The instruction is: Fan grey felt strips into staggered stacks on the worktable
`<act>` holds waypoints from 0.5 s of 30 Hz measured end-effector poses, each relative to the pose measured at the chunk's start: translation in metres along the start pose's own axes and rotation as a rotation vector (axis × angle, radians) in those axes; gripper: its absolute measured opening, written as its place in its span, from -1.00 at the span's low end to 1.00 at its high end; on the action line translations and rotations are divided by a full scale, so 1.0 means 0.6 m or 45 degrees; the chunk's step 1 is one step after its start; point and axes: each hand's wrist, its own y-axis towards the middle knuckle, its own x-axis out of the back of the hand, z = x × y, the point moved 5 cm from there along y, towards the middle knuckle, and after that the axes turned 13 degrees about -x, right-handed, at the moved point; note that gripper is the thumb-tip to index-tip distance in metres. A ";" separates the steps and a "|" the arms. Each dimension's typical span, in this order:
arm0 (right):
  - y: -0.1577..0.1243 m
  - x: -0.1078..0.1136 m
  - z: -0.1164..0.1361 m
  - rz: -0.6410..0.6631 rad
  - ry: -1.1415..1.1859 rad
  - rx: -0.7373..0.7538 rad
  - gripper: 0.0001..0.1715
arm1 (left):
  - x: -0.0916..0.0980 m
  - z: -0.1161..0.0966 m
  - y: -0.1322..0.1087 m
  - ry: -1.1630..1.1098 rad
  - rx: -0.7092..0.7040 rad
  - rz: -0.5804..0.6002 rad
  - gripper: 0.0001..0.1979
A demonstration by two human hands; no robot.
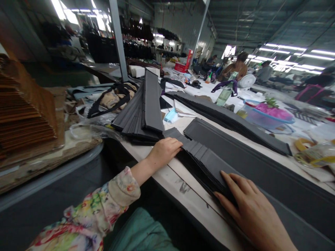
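Note:
A fanned stack of dark grey flat strips [206, 158] lies along the near edge of the table, its layers stepped like stairs. My left hand [164, 151] has its fingers curled over the stack's far end; the fingertips are partly hidden. At the near end, my right hand [248, 202] grips the stack, thumb at its side and fingers over the top. Just beyond my left hand, another pile of grey strips [153, 101] lies fanned and crossed. A long, wide grey panel stack [235, 153] lies flat beside the strips on the right.
Further back lies another long grey stack [227, 116]. A blue face mask [171, 115], a blue basin [267, 116] with pink contents and a yellow tape roll [305, 143] are on the table. Brown layered sheets [23, 111] stand at left. Other people are in the background.

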 end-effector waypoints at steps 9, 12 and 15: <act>-0.011 0.001 0.006 -0.051 -0.078 0.152 -0.52 | -0.008 0.008 -0.013 -0.012 -0.064 -0.021 -0.83; -0.015 0.005 0.004 -0.070 -0.077 0.199 -0.53 | -0.009 0.009 -0.016 -0.008 -0.114 -0.026 -0.82; -0.018 0.004 0.002 -0.073 -0.077 0.213 -0.52 | -0.009 0.007 -0.017 -0.019 -0.140 -0.012 -0.80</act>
